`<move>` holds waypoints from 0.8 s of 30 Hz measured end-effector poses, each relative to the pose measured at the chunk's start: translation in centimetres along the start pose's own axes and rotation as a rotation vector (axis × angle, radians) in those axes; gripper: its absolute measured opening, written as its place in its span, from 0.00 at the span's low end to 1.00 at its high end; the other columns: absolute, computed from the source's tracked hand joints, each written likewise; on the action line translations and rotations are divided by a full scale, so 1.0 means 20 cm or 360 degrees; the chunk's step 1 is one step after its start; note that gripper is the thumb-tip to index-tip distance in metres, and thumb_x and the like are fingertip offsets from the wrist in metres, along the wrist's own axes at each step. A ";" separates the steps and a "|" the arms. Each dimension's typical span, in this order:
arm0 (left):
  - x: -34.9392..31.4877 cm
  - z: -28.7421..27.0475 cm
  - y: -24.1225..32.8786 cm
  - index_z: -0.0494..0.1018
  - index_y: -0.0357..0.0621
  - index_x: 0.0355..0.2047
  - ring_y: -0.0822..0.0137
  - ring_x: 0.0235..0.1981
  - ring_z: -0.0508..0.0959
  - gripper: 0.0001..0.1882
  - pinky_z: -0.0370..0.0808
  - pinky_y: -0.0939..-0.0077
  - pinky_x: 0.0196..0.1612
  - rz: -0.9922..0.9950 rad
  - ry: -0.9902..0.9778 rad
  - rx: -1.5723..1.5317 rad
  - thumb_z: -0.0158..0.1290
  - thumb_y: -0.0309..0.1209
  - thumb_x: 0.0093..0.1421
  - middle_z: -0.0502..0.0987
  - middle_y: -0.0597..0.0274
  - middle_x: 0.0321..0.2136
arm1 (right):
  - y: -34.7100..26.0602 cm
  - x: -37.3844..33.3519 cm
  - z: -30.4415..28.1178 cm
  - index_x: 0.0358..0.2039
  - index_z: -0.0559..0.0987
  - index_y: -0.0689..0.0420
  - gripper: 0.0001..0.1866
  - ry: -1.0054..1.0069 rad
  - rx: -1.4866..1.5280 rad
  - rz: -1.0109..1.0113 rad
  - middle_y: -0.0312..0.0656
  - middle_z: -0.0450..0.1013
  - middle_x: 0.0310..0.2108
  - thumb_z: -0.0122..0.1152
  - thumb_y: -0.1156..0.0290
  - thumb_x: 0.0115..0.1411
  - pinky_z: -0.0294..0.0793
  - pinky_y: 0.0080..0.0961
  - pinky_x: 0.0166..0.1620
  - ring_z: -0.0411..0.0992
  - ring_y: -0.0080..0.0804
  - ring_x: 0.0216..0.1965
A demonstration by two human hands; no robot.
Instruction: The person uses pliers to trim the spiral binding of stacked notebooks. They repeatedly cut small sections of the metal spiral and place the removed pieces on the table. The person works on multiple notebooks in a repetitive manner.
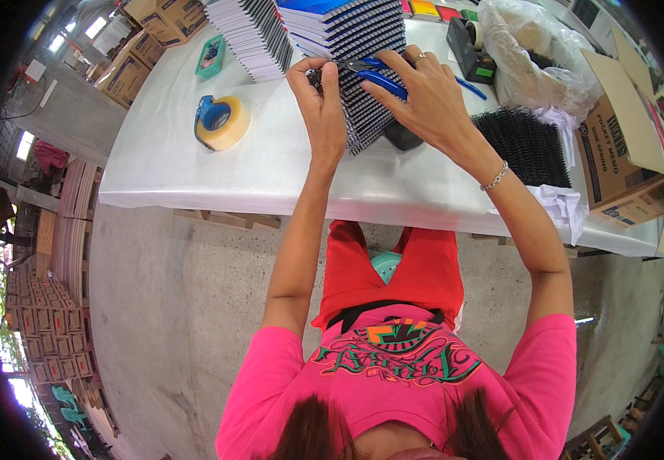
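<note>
A stack of spiral-bound notebooks (363, 115) with black wire spines leans on the white table (271, 172) in front of me. My left hand (323, 103) pinches the spine at the stack's left edge. My right hand (424, 96) rests on the stack and grips blue-handled pliers (382, 77), whose jaws point toward my left fingers. A ring sits on one right finger and a bracelet on that wrist.
A roll of tan tape in a blue dispenser (221, 121) lies at the left. More notebook stacks (255, 34) stand behind. A pile of black wire coils (522, 144), a clear plastic bag (535, 57), a black tape dispenser (470, 50) and a cardboard box (623, 153) sit at the right.
</note>
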State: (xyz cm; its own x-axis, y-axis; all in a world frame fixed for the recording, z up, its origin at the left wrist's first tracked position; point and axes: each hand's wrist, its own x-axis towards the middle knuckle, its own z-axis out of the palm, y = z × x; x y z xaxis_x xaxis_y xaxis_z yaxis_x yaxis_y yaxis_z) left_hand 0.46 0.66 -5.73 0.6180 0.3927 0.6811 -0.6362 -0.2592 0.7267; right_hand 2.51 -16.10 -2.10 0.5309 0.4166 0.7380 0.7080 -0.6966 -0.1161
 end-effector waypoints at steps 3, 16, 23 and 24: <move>0.00 0.00 0.01 0.64 0.39 0.49 0.71 0.45 0.66 0.15 0.64 0.74 0.54 -0.0002 0.0014 0.0000 0.44 0.40 0.74 0.67 0.61 0.43 | 0.00 0.01 0.00 0.49 0.79 0.50 0.24 -0.0019 -0.0013 -0.0023 0.50 0.76 0.42 0.59 0.44 0.63 0.75 0.42 0.44 0.77 0.46 0.41; -0.02 0.01 0.02 0.64 0.40 0.51 0.71 0.46 0.65 0.21 0.63 0.75 0.54 -0.0123 0.0077 -0.0052 0.36 0.46 0.76 0.65 0.62 0.44 | -0.01 -0.04 -0.04 0.51 0.77 0.53 0.25 -0.0012 0.0010 0.0017 0.46 0.75 0.39 0.62 0.48 0.63 0.72 0.40 0.43 0.76 0.46 0.39; -0.04 0.00 0.00 0.61 0.40 0.57 0.69 0.49 0.66 0.22 0.63 0.74 0.56 0.0007 -0.0014 -0.0086 0.47 0.42 0.73 0.62 0.59 0.50 | -0.02 -0.03 -0.03 0.54 0.77 0.53 0.28 -0.0015 -0.0018 0.0005 0.46 0.73 0.41 0.63 0.47 0.61 0.68 0.42 0.45 0.73 0.46 0.41; -0.04 0.00 -0.01 0.61 0.39 0.56 0.68 0.50 0.66 0.21 0.63 0.73 0.57 -0.0015 -0.0016 -0.0094 0.49 0.39 0.72 0.63 0.58 0.50 | -0.02 -0.03 -0.02 0.53 0.77 0.52 0.27 -0.0009 -0.0004 0.0018 0.47 0.74 0.42 0.62 0.46 0.62 0.68 0.42 0.46 0.73 0.46 0.42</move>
State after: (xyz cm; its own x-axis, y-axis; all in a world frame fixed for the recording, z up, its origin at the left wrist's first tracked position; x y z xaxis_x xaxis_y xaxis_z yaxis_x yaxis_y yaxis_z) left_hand 0.00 0.42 -6.47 0.6286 0.3860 0.6752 -0.6561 -0.2029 0.7269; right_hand 1.65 -16.41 -2.24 0.5413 0.4120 0.7330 0.7010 -0.7026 -0.1227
